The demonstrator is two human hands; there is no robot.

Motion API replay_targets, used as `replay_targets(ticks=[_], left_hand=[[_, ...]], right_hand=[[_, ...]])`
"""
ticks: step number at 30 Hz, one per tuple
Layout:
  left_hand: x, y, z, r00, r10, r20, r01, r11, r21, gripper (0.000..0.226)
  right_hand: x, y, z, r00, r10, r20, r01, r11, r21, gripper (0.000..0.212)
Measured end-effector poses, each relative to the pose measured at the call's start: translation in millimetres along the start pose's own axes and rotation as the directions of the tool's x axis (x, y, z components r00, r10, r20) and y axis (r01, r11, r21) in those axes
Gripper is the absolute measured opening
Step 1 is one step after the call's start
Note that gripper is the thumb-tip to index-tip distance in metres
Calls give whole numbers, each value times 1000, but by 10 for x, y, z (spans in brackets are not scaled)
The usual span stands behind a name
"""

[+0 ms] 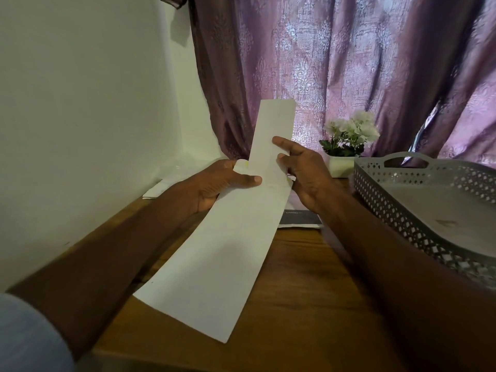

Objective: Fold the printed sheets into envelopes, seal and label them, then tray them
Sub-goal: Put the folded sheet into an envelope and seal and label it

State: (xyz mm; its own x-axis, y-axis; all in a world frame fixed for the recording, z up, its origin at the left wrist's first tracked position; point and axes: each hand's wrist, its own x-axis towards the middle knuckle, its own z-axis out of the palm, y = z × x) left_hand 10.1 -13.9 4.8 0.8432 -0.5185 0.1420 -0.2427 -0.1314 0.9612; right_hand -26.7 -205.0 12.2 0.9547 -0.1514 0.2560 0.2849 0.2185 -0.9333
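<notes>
I hold a long white envelope (pixel 222 251) above the wooden table (pixel 295 304), one end toward me. A folded white sheet (pixel 273 130) sticks up out of its far end. My left hand (pixel 214 183) grips the envelope's left edge near the opening, thumb on top. With thumb and fingers, my right hand (pixel 303 167) pinches the folded sheet at its right edge. A grey perforated tray (pixel 381 200) with a handle stands at the right, nothing visible inside it.
A small pot of white flowers (pixel 349 135) stands at the back before a purple curtain (pixel 349 63). More white papers (pixel 161 187) lie by the wall at the left. A dark printed item (pixel 300 217) lies under my right hand.
</notes>
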Motion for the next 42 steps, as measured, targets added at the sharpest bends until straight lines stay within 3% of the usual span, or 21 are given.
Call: replay_targets(ticks=[7,14,19,24,29,32,36,42], left_hand=[[-10,7,27,1000,16,-11,-16,1000,-6,87],[-4,16,-4,998,-21,-67,18,999,-45,69],[-35,56,-16,987,-62,-147,47,994,-103,37],[-73,69,-46,977,-100,-188,69,984,-167,43],[-72,62,-53,985,-79,-153,59,989,-136,44],[-62,68,-40,987,-53,-154,41,996,-78,44],[-33,39,-51,986,-30,-164,24,999,-38,49],[-56,31,-37,991,-11,-133,14,1000,20,52]], right_hand=[[-15,9,33,998,22,58,-25,998,55,39],[-59,8,41,997,70,42,-71,997,7,33],[-46,62,25,992,126,21,-126,992,-9,23],[-60,59,29,988,157,4,-157,985,-71,28],[-50,60,10,992,109,-58,-113,991,-77,19],[-65,39,-25,988,81,-133,-95,991,-99,22],[-87,5,-41,994,41,-102,-61,979,-193,28],[-51,29,-28,970,101,-223,-110,994,-25,42]])
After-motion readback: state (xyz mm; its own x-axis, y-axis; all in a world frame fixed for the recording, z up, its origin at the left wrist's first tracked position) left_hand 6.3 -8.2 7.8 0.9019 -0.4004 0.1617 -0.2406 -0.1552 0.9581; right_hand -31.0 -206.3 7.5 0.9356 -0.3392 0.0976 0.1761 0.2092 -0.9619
